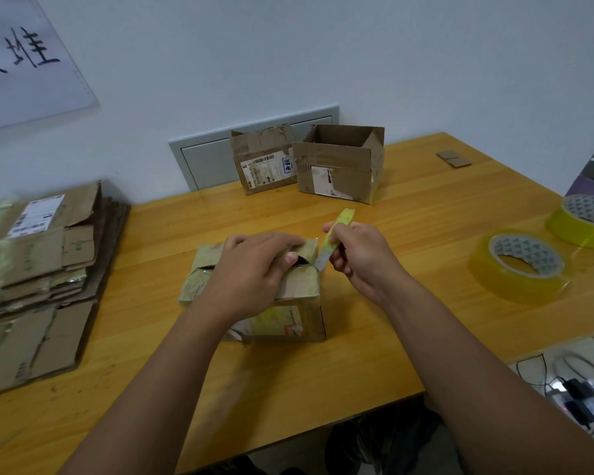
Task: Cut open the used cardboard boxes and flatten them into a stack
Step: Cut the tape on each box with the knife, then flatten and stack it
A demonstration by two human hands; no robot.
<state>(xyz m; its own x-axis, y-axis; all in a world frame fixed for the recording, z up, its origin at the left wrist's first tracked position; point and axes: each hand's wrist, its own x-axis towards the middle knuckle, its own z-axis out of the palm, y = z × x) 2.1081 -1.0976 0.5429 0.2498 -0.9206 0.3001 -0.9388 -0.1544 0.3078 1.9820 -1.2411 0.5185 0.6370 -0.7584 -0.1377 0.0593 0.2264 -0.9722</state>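
A small taped cardboard box (299,317) stands in the middle of the wooden table (323,378). My left hand (254,272) lies on its top and grips a top flap, thumb at the slit. My right hand (360,258) holds a yellow-green box cutter (333,234), blade tip at the box's top right corner. A stack of flattened boxes (38,279) lies at the left. Two more boxes stand at the back: a closed labelled box (263,162) and an open-topped box (340,166).
Two rolls of yellowish tape (518,265) (583,221) lie at the right. A small cardboard scrap (453,158) sits at the far right back. Cables and chargers (576,392) lie below the table's right edge. A white wall panel is behind the boxes.
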